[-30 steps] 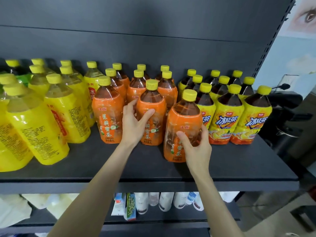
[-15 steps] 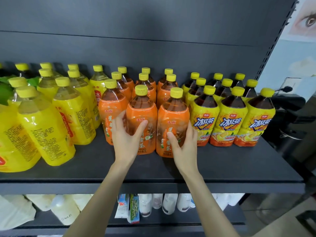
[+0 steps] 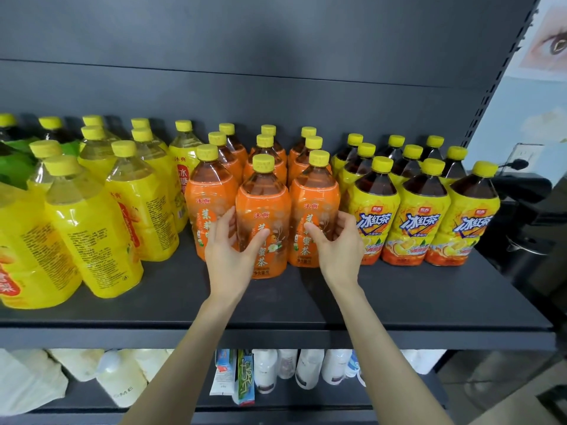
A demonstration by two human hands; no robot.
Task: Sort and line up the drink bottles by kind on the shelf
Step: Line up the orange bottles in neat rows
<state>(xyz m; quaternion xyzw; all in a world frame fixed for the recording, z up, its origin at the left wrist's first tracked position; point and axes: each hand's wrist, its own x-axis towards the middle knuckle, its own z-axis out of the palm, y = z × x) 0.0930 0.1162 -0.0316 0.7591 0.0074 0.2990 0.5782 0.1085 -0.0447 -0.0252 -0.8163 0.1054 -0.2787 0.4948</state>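
Note:
Orange-labelled tea bottles with yellow caps stand in three rows at the middle of the dark shelf [image 3: 276, 305]. My left hand [image 3: 233, 250] grips the front middle orange bottle [image 3: 264, 210], thumb on its label and fingers round its left side. My right hand [image 3: 336, 243] grips the front right orange bottle [image 3: 314, 197] low on its label. The middle bottle stands slightly forward of its neighbours. A third front orange bottle [image 3: 208, 194] stands to the left, untouched.
Large yellow-labelled bottles [image 3: 92, 228] fill the shelf's left part, green-labelled ones [image 3: 15, 161] behind them. Yellow iced-tea bottles [image 3: 420, 216] stand in rows on the right. White bottles and cartons [image 3: 288, 369] sit on the lower shelf. Dark equipment [image 3: 527, 210] stands beyond the shelf's right end.
Both hands pushed their orange bottles back and left into the orange group. The right bottle, earlier forward and tilted, now stands upright beside the iced-tea row.

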